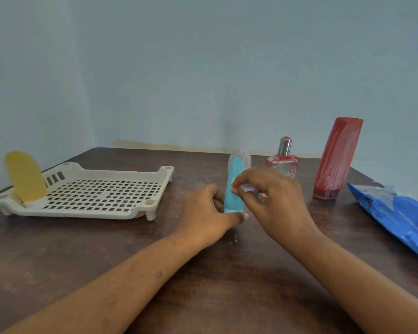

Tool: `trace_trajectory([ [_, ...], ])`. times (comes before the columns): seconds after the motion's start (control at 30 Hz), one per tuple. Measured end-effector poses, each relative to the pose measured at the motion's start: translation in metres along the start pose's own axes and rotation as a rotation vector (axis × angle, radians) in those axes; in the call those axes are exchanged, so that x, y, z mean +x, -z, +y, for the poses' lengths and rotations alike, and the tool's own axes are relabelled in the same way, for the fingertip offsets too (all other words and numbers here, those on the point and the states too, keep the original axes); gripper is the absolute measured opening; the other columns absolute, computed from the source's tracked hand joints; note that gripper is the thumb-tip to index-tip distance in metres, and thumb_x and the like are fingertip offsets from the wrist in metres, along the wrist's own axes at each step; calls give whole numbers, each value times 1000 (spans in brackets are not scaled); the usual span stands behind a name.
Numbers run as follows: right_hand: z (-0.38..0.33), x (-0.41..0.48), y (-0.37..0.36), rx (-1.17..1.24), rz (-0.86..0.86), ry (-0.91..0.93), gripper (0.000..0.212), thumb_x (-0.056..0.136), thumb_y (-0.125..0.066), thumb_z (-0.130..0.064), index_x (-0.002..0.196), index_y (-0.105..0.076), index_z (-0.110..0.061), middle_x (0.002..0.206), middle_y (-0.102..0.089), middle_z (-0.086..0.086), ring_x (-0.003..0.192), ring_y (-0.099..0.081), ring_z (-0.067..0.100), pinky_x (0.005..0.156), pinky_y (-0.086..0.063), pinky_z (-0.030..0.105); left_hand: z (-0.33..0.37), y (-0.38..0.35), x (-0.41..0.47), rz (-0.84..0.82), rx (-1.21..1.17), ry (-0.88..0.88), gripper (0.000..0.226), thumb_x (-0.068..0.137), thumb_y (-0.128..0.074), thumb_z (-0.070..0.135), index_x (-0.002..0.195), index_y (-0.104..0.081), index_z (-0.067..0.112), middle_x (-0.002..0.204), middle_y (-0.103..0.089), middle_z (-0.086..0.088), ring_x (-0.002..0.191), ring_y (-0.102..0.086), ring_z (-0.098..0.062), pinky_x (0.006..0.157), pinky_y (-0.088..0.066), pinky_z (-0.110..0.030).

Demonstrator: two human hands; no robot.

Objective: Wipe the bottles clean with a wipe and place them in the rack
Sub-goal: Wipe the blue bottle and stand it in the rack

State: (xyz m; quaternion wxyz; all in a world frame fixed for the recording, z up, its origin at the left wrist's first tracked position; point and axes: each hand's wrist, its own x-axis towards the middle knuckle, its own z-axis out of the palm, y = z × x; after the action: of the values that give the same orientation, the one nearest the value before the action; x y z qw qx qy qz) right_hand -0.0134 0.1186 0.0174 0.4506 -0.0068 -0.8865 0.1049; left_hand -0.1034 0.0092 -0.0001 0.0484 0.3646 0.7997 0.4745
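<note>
A turquoise bottle [233, 179] stands upright at the table's middle. My left hand [209, 213] grips its lower part and white cap. My right hand [270, 196] pinches a small white wipe [247, 188] against the bottle's right side. Behind the bottle a clear rounded bottle [245, 156] is partly hidden. A cream perforated rack [106, 194] lies to the left, and a yellow bottle [25, 179] stands on its cap in the rack's left corner. At the back right are a small glass perfume bottle [283, 160] and a tall red bottle [336, 157].
A blue pack of wipes [398, 218] lies at the right edge of the dark wooden table [227, 285]. A pale blue wall runs close behind the table.
</note>
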Motion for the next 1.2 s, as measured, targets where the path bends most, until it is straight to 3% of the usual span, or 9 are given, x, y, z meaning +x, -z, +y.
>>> trace_trajectory([
  [0.3,-4,-8,-4,-56,-134,117,9,81,-66,-8,82,-66,-16,84,-66,-5,80,-60,13,68,-53,30,-1,5,2,19,-28,13,31,69,-83,30,87,-61,19,74,-59,9,65,-53,-3,55,-37,-13],
  [0.5,1,-6,-3,-37,-89,44,9,83,-67,-8,86,-65,-17,87,-66,-5,80,-58,8,69,-51,26,-2,4,4,-33,2,39,33,71,-83,28,96,-62,22,89,-66,7,81,-61,-5,65,-46,-17],
  [0.67,-3,-8,-9,-89,-167,143,8,84,-57,-10,81,-63,-15,83,-65,-3,76,-57,15,68,-46,24,-5,8,6,-109,7,57,38,73,-81,23,105,-63,27,93,-66,12,86,-60,0,67,-44,-16],
  [0.73,-4,-8,-9,-122,-205,216,6,81,-60,-9,81,-61,-15,83,-65,-2,74,-57,17,68,-44,22,-6,10,7,-108,14,62,40,72,-81,22,106,-62,29,92,-66,13,87,-60,-1,73,-48,-20],
  [0.8,-6,-9,-8,-168,-248,252,19,73,-73,-5,83,-61,-17,84,-65,-2,74,-57,16,67,-48,23,-7,11,8,-112,41,77,40,70,-82,27,102,-59,35,93,-66,13,91,-61,-3,87,-51,-32],
  [0.9,-5,-9,-6,-186,-293,218,23,72,-76,-4,86,-63,-17,85,-66,-1,77,-59,17,68,-54,28,-10,13,10,-116,90,73,40,62,-82,45,90,-55,44,92,-68,17,95,-62,-5,98,-45,-45],
  [0.97,-1,-8,-5,-126,-263,123,19,81,-67,-6,97,-64,-15,95,-66,2,85,-59,20,75,-53,32,-12,12,11,-117,107,61,37,61,-81,52,87,-54,46,93,-67,19,96,-61,-5,99,-43,-47],
  [1.07,6,-5,-5,-65,-193,-10,27,89,-60,-13,117,-59,-15,115,-60,2,101,-56,17,86,-43,25,-16,9,14,-100,122,43,34,66,-80,55,86,-52,49,96,-67,20,99,-60,-3,100,-42,-46],
  [1.2,2,-6,-12,-53,-204,22,18,87,-63,-11,104,-67,-10,110,-60,2,96,-58,14,84,-44,21,-20,8,18,-67,181,-2,41,71,-76,55,106,-58,43,95,-66,18,98,-59,-5,99,-42,-47],
])
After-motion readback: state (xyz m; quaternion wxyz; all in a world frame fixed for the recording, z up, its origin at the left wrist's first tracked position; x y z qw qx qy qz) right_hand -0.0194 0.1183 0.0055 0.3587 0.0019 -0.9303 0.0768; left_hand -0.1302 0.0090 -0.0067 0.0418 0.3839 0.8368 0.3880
